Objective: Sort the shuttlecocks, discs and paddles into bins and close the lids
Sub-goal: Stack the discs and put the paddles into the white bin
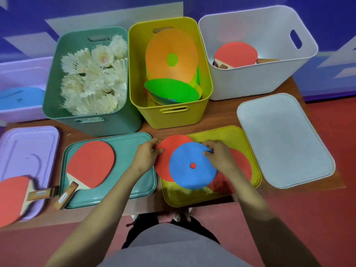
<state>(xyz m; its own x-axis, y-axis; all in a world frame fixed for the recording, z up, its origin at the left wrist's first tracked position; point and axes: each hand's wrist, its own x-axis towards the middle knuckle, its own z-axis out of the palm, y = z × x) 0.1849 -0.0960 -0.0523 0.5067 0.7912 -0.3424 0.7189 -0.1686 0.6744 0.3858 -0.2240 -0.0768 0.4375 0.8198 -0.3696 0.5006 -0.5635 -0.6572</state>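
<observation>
Likely a sports or play room: red floor [327, 218], blue patterned wall [28, 10], bins [115, 125] of sports gear.

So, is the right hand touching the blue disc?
Touching. The head view shows the right hand pinching the blue disc at its upper right edge.

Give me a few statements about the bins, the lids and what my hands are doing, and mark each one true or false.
1. The teal bin holds shuttlecocks. True.
2. The yellow bin is closed. False: it is open, and the yellow lid lies on the table in front of it.
3. A paddle lies on the teal lid. True.
4. The white bin is empty. False: a red paddle lies in it.
5. The left hand holds a shuttlecock. False: it pinches the red disc, while the right hand holds the blue disc.
</observation>
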